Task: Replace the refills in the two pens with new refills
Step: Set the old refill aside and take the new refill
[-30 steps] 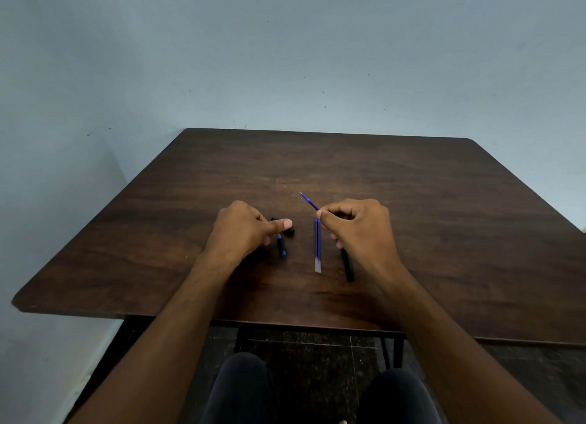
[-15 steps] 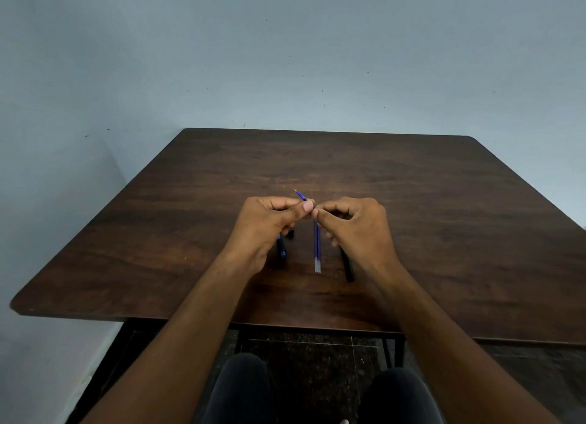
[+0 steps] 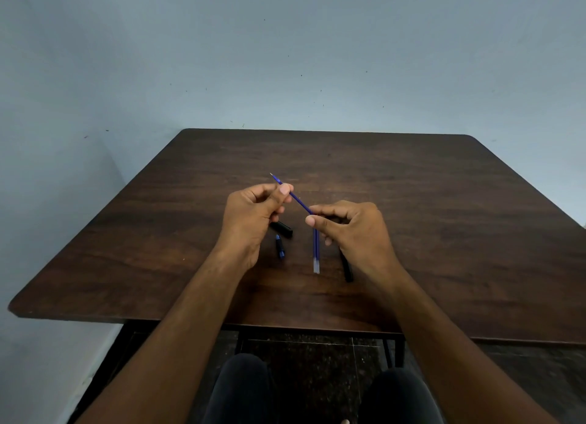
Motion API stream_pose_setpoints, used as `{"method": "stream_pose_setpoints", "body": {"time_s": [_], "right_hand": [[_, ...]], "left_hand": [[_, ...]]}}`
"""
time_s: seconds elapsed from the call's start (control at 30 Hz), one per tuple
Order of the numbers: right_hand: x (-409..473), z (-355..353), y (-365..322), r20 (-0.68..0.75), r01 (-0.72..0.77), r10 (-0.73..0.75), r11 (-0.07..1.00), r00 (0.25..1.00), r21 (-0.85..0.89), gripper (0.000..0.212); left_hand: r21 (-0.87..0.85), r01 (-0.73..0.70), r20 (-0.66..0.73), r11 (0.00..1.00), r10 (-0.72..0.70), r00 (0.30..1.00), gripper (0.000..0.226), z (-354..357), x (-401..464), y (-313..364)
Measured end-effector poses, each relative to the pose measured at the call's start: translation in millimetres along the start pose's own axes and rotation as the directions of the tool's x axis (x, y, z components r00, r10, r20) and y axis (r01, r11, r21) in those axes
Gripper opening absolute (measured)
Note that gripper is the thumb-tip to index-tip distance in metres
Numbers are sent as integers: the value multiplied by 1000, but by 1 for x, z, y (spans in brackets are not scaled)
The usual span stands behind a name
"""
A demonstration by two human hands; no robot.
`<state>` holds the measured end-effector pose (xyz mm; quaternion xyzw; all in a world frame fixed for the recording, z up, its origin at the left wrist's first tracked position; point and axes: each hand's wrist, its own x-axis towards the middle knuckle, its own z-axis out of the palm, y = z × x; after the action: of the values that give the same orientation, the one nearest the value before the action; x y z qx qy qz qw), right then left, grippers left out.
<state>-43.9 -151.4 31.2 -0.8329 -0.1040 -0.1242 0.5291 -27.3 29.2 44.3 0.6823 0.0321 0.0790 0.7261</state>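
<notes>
A thin blue refill (image 3: 296, 198) slants above the table, metal tip pointing up-left. My left hand (image 3: 253, 214) pinches it just behind the tip. My right hand (image 3: 352, 230) pinches its lower end between thumb and forefinger. Two more blue refills (image 3: 316, 252) lie side by side on the dark wooden table (image 3: 444, 233), just left of my right hand. A black pen barrel (image 3: 348, 268) sticks out from under my right hand; whether that hand touches it is hidden. A black cap (image 3: 282, 229) and a short blue pen piece (image 3: 280, 246) lie between my hands.
The table's near edge runs just in front of my knees. A pale blue wall stands behind the far edge and along the left side.
My left hand came over from the cap, gripped the refill beside my right fingers, then drew up and left. More of the refill now shows between the hands.
</notes>
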Motion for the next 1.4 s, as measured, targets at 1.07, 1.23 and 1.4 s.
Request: {"method": "stream_pose_setpoints", "body": {"time_s": [1.07, 1.23, 1.4], "right_hand": [[-1, -6, -10, 28, -11, 11, 1000, 1000, -3, 19], [0, -5, -11, 32, -18, 18, 1000, 999, -7, 17], [-1, -5, -10, 31, -25, 25, 1000, 999, -8, 17]], "left_hand": [[-64, -59, -66, 996, 55, 996, 8, -8, -1, 21], [-71, -61, -68, 996, 56, 996, 8, -8, -2, 23], [-70, -67, -68, 995, 62, 996, 8, -7, -2, 22]]}}
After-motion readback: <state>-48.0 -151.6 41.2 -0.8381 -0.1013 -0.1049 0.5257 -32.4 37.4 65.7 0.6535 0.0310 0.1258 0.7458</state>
